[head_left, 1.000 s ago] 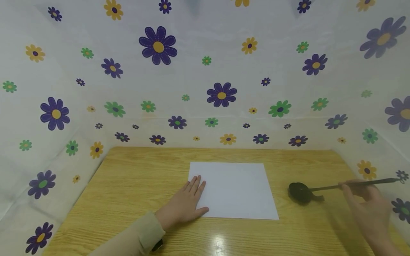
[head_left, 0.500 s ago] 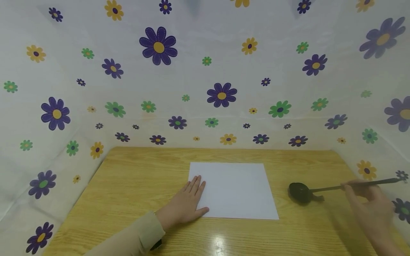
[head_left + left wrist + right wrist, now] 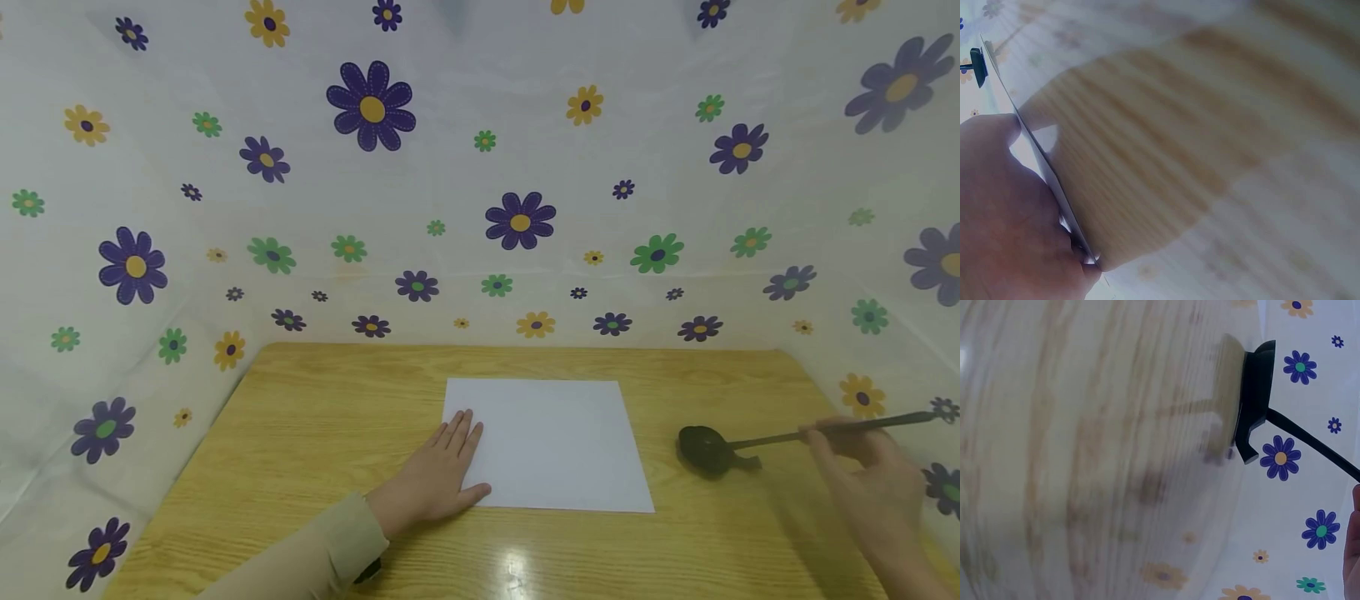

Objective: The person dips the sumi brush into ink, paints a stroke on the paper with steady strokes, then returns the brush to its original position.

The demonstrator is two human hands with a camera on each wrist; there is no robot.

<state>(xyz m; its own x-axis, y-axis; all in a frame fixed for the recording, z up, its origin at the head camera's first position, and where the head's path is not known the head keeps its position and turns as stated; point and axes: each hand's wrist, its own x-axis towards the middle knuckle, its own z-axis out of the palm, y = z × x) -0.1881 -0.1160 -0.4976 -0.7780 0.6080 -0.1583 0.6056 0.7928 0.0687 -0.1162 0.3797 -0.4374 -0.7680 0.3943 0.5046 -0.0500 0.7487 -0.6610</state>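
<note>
My left hand [image 3: 433, 475] lies flat with spread fingers on the left edge of a white sheet of paper [image 3: 558, 446]. In the left wrist view the sheet [image 3: 1054, 181] appears edge-on beside the hand [image 3: 1010, 212]. On the right, my right hand [image 3: 866, 492] grips the long thin handle of a black ladle [image 3: 705, 452] between thumb and fingers. The ladle's bowl is at the table, to the right of the paper, and a small curved piece juts from its side. The right wrist view shows the ladle [image 3: 1257, 390] from the side, with part of my hand [image 3: 1352, 547] at the edge.
The wooden table [image 3: 315, 408] has rounded far corners and a glossy surface. A white flower-printed sheet [image 3: 450, 183] rises behind it and along both sides. Near the left sleeve cuff [image 3: 356, 537] a small dark object [image 3: 369, 572] shows.
</note>
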